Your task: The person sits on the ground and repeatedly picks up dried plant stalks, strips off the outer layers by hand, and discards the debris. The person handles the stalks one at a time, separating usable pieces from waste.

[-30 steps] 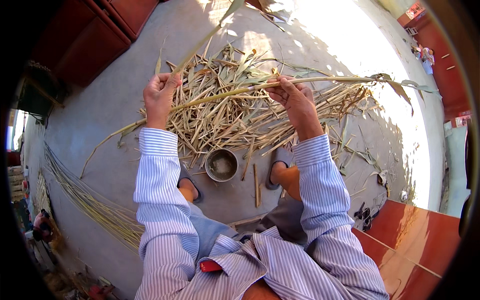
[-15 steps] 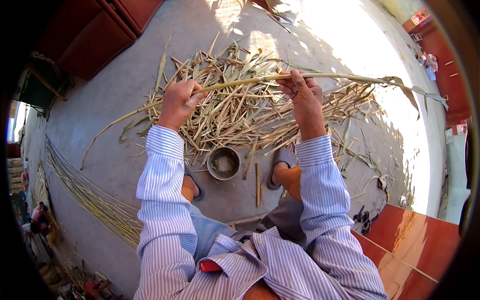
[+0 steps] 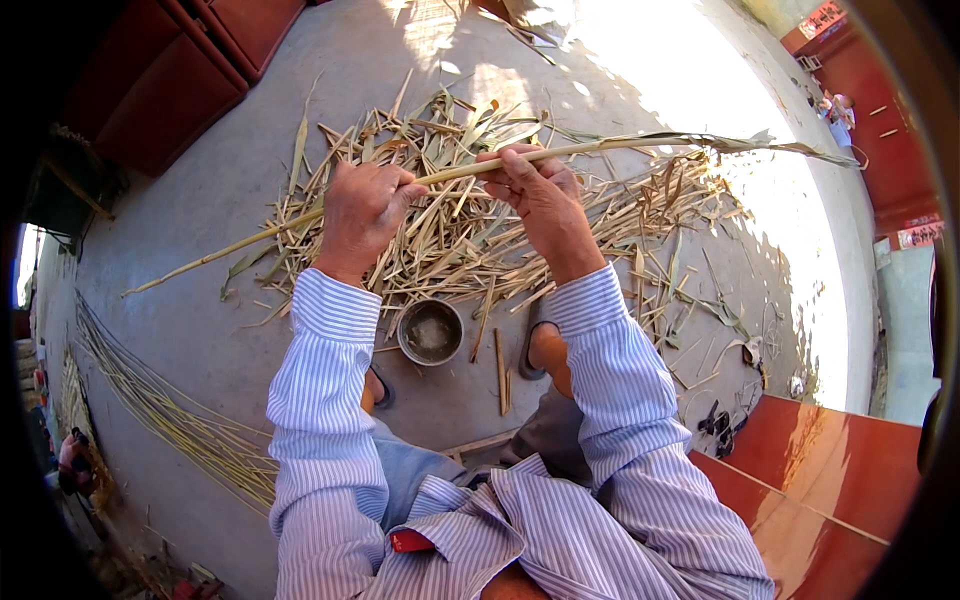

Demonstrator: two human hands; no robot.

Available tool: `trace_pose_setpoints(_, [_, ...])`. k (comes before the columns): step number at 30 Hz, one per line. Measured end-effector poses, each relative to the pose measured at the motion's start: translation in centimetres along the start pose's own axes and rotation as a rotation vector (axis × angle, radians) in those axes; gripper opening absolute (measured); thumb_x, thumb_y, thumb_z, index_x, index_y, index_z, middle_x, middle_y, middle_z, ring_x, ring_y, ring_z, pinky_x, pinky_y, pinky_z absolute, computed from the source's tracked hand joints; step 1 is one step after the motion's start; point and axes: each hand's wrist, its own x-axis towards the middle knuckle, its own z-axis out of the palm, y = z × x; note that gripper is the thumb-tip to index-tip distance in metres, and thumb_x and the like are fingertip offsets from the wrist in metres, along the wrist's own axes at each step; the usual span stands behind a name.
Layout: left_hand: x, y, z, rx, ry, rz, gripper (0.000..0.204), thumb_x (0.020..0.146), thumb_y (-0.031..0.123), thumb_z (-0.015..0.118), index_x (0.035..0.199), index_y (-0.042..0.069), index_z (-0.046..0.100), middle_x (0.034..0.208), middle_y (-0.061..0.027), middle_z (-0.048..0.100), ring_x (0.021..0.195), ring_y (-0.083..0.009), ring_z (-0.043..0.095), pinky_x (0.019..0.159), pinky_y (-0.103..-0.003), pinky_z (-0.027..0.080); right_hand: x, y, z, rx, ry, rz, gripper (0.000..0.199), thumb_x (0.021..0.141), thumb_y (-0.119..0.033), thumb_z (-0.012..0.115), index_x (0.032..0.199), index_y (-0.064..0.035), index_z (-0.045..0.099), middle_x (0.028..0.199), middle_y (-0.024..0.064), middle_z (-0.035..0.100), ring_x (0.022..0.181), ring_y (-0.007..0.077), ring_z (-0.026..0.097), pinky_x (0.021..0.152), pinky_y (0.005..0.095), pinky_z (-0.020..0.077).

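Note:
A long yellow-green reed stalk (image 3: 455, 173) stretches across in front of me, its thin bare end out to the left and dry leaves hanging on at the right end. My left hand (image 3: 365, 210) is closed round the stalk left of its middle. Farther right, my right hand (image 3: 540, 195) pinches the same stalk between thumb and fingers. Beneath both hands lies a heap of dry husks and cut stalk pieces (image 3: 470, 240) on the floor. Between my feet stands a round metal bowl (image 3: 430, 332); what is in it I cannot make out.
To my left a bundle of long thin stalks (image 3: 180, 400) lies on the grey concrete floor (image 3: 190, 240). Red-brown furniture (image 3: 160, 75) stands at the far left. A shiny red panel (image 3: 820, 450) is at the near right, with dark scraps (image 3: 717, 428) beside it.
My right hand has slid left along the stalk, closer to my left hand. The stalk's left end has risen, and its leafy end has shifted left. The view has turned slightly.

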Motion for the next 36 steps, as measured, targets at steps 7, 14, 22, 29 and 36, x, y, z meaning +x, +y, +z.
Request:
trace_pose_setpoints(7, [-3.9,-5.7,-1.2,-0.154,-0.268,-0.258,0.021,0.079,0.032,0.07,0.075,0.012,0.064,0.065,-0.0033,0.062,0.065,-0.0246,0.058,0.069,-0.039,0.036,0.5,-1.6,-2.2,-0.355,0.18,0.006,0.033,0.095,-0.024,0.062,0.112,0.0036,0.061,0.104,0.0124,0.069,0.094,0.0198,0.069,0.075,0.0247,0.0551])
trace_pose_setpoints(14, [-3.8,-5.5,-0.5,-0.245,-0.248,-0.257,0.024,0.075,0.031,0.077,0.08,0.01,0.068,0.072,-0.0057,0.068,0.068,-0.0248,0.064,0.064,-0.039,0.047,-0.6,-2.2,-2.4,-0.326,0.163,-0.118,0.023,0.095,-0.02,0.061,0.111,-0.0036,0.061,0.101,0.0085,0.069,0.092,0.0162,0.068,0.071,0.0222,0.0527])
trace_pose_setpoints(22, [-1.4,0.7,3.6,-0.704,0.101,-0.362,0.016,0.078,0.016,0.078,0.085,0.003,0.072,0.067,-0.005,0.067,0.061,-0.0098,0.06,0.058,-0.026,0.048,-0.7,-1.4,-0.3,-0.345,0.161,-0.182,0.027,0.097,-0.028,0.059,0.102,-0.0023,0.061,0.089,0.0109,0.07,0.078,0.0194,0.071,0.065,0.0232,0.0549])
trace_pose_setpoints(29, [-0.4,-0.8,3.6,-0.876,0.05,-0.449,0.02,0.086,0.018,0.074,0.094,0.002,0.065,0.084,-0.0035,0.068,0.081,-0.0087,0.062,0.075,-0.024,0.05,-0.2,-1.4,-2.0,-0.215,0.131,-0.11,0.027,0.095,-0.027,0.061,0.1,-0.001,0.059,0.092,0.0146,0.07,0.08,0.022,0.071,0.066,0.0265,0.0587])
trace_pose_setpoints(36, [-1.9,-2.4,1.6,-0.563,-0.313,-0.419,0.026,0.078,0.019,0.078,0.094,0.001,0.068,0.085,-0.0114,0.068,0.077,-0.0192,0.065,0.071,-0.034,0.051,-0.2,-2.1,-4.1,-0.226,0.273,-0.127,0.035,0.094,-0.03,0.064,0.104,0.004,0.061,0.089,0.0151,0.07,0.076,0.0209,0.071,0.063,0.0255,0.0584])
